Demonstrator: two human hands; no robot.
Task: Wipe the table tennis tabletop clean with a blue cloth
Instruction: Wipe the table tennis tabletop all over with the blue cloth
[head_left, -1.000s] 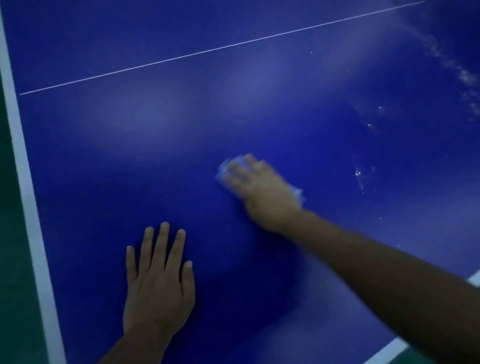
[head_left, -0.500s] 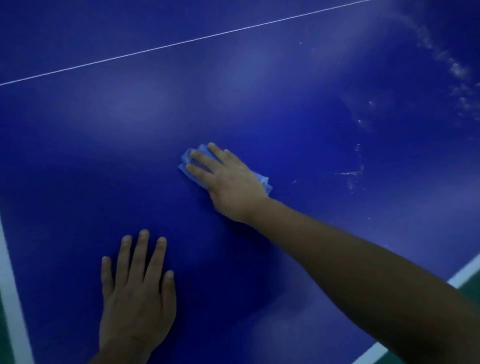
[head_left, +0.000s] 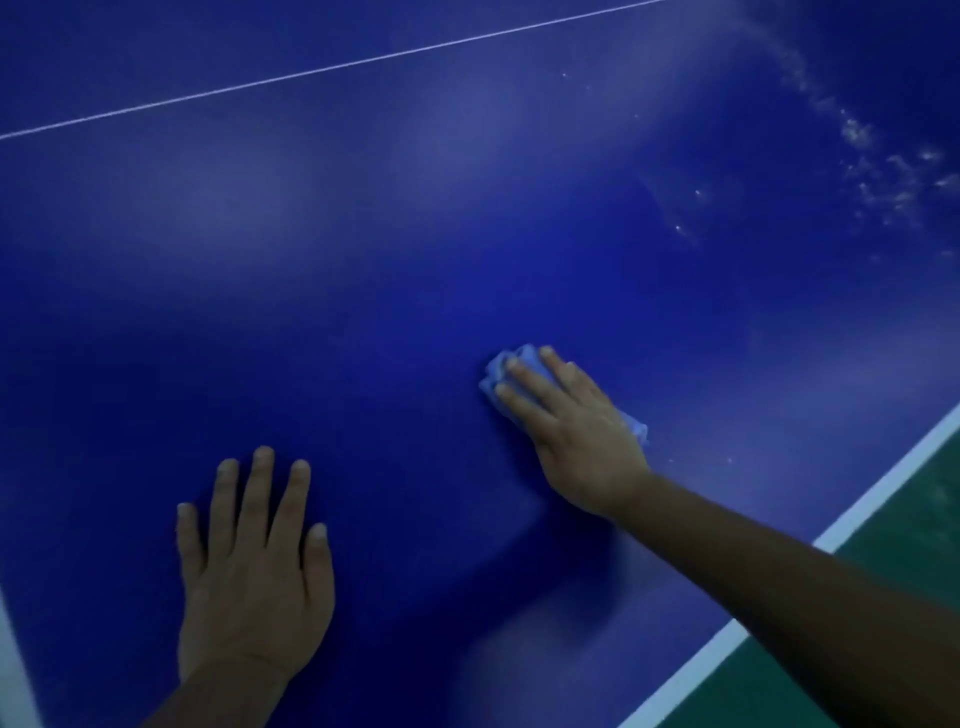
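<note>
The blue cloth (head_left: 503, 368) lies bunched on the counter (head_left: 415, 291), right of the middle of the view and near the counter's right edge. Most of it is hidden under the right hand (head_left: 576, 436), which presses down on it with straight fingers (head_left: 524, 408) held close together and pointing up and to the left. A crumpled fold of cloth sticks out past the fingertips, and a smaller corner shows beside the heel of the hand on its far side. Whether the thumb is tucked under the cloth cannot be told. The right forearm runs from the wrist down to the lower right corner, crossing the counter's edge.

The left hand (head_left: 249, 577) rests flat on the counter, down and to the left of the cloth and well apart from it. Its fingers are straight and slightly spread, pointing away from the person, and it holds nothing.

The counter is a deep blue surface with soft light patches. A thin white line (head_left: 332, 67) crosses its far part at a slant. A broad white stripe (head_left: 852, 525) borders the right edge, with green floor (head_left: 904, 566) beyond it. Pale specks and smears (head_left: 883, 176) dot the surface at the upper right, far from both hands.
</note>
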